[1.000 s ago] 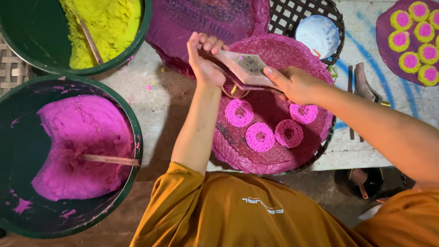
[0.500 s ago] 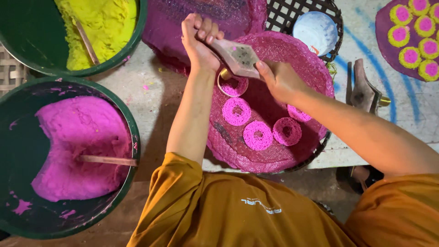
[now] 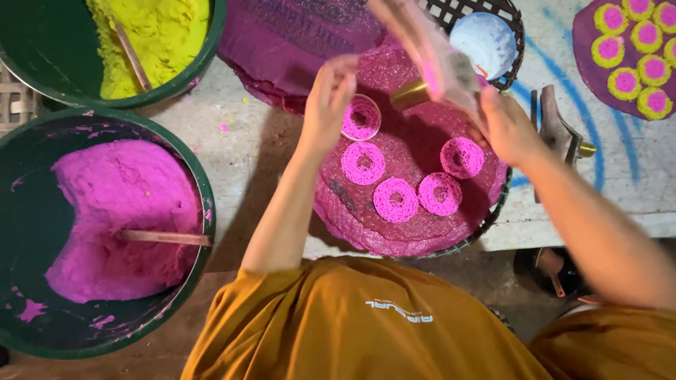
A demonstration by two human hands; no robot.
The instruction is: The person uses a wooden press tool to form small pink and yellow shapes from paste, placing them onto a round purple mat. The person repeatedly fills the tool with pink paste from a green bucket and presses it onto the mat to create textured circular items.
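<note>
Head view: the left hand point(image 3: 329, 98) hangs over the round pink mat point(image 3: 415, 225), fingers curled loosely, fingertips beside the newest pink ring point(image 3: 361, 117); whether it touches the ring cannot be told. The right hand point(image 3: 503, 127) is closed on a blurred press point(image 3: 440, 60) tilted with its brass nozzle point(image 3: 410, 93) aimed down at the mat, a position suited to laying dough in circles. Four more rings point(image 3: 394, 199) sit apart in an arc on the mat, probably spaced so they do not stick. A green tub of pink dough point(image 3: 120, 211) with a wooden stick point(image 3: 165, 238) stands left within reach; a tub of yellow dough point(image 3: 151, 42) lies beyond.
</note>
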